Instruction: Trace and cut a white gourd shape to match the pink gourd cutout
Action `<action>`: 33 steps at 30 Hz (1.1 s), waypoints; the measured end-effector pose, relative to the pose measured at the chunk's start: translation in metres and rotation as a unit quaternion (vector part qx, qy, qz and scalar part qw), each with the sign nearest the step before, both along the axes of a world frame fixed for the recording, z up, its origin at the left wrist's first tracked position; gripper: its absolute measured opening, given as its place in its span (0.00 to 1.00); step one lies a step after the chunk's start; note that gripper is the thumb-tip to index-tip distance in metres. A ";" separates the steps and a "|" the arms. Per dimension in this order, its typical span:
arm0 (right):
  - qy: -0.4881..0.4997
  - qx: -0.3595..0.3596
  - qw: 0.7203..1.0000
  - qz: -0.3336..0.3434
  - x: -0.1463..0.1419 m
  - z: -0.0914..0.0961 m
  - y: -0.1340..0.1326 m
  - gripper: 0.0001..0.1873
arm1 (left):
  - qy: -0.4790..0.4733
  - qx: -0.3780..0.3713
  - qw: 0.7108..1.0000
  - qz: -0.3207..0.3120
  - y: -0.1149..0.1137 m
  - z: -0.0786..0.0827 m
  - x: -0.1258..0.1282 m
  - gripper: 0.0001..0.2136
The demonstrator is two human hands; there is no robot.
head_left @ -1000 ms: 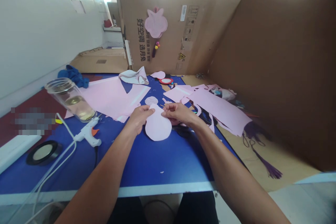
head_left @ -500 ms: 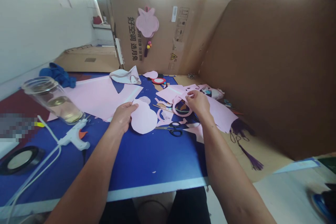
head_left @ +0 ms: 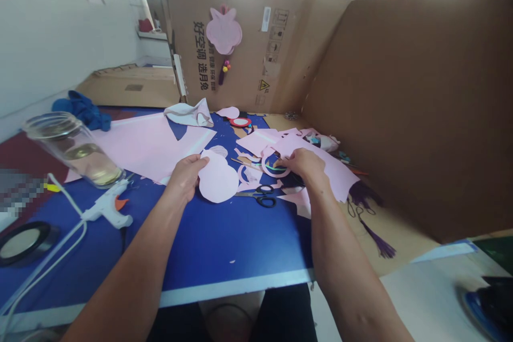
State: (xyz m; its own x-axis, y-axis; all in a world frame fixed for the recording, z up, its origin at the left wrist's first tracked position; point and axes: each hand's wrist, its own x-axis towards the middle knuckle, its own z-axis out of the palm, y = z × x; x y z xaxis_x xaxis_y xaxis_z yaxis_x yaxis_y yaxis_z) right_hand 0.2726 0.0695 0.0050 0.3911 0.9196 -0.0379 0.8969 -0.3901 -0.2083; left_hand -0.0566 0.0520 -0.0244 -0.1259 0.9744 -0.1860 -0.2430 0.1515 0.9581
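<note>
1. The gourd-shaped cutout [head_left: 219, 179] of pale pink paper lies flat on the blue table [head_left: 224, 246], its narrow top pointing away from the person and its wide bulb towards them.
2. The left hand [head_left: 185, 173] grips the cutout at its left edge. The thumb lies on top near the neck and the other fingers are curled under the paper.
3. Just right of the cutout, past a few pink offcuts, is a pink paper ring [head_left: 263, 163]. The right hand [head_left: 303, 165] pinches its right side with its fingertips, the knuckles turned up.
4. The two hands are apart, with the cutout beside the left one and the ring beside the right one.
5. A pair of scissors [head_left: 265, 201] with dark handles lies on the table in front of the ring, between the two forearms and closer to the right wrist.
6. Large pink sheets [head_left: 148, 141] spread out beyond the left hand, and more pink paper lies under and behind the right hand.
7. Further left, a white glue gun [head_left: 107, 208] rests on the table with its cord trailing towards the person. Behind it stands a glass jar [head_left: 76, 152] with some liquid in it.
8. A dark roll of tape [head_left: 22, 240] lies at the far left edge.
9. A purple tassel [head_left: 374, 240] lies on the brown board to the right.
10. Cardboard walls [head_left: 401, 101] close off the back and right, and a pink ornament [head_left: 223, 30] hangs on the back one.
</note>
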 end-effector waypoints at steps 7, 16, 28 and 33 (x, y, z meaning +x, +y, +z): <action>-0.018 0.000 1.000 0.003 -0.001 -0.004 0.000 0.21 | 0.009 -0.002 1.000 -0.004 0.000 0.001 0.002 0.18; -0.025 -0.007 1.000 0.017 -0.003 -0.005 0.002 0.22 | 0.015 -0.006 1.000 -0.006 0.000 -0.001 0.002 0.18; 0.016 0.005 1.000 0.014 -0.006 -0.004 0.000 0.16 | 0.017 -0.004 1.000 -0.005 -0.001 0.001 0.003 0.17; 0.061 0.038 0.997 0.024 -0.008 0.000 -0.001 0.13 | 0.014 -0.002 1.000 -0.005 0.000 -0.002 0.004 0.15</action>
